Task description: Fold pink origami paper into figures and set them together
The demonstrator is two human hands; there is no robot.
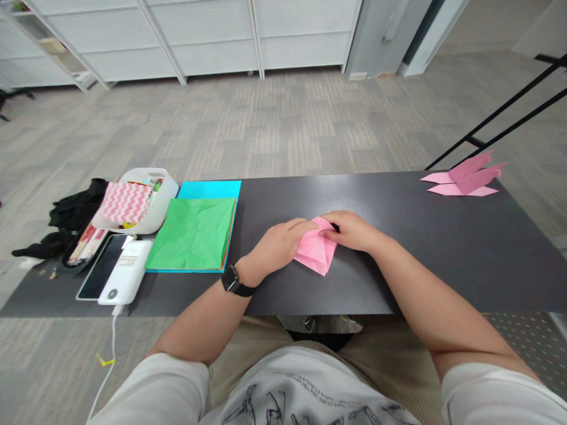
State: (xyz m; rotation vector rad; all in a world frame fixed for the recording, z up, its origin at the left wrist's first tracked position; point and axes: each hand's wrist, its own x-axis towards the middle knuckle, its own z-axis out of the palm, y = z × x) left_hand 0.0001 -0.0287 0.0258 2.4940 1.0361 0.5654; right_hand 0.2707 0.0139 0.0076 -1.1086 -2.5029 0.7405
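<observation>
A folded piece of pink paper (319,252), partly covered by my fingers, is at the middle of the dark table. My left hand (283,243) grips its left side, fingers reaching over the upper left edge. At the upper right edge, my right hand (352,230) pinches the paper between thumb and fingers. Creased layers show along the paper's lower part, which points toward me. Two folded pink paper figures (472,180) stand side by side at the far right of the table.
Left on the dark table (381,283) lies a stack of green paper (192,233) over blue sheets. Beyond it are a white basket (162,215), a phone (104,265), a white power bank (126,271) with a cable (114,336), and black cloth (75,203). White cabinets (204,35) line the back.
</observation>
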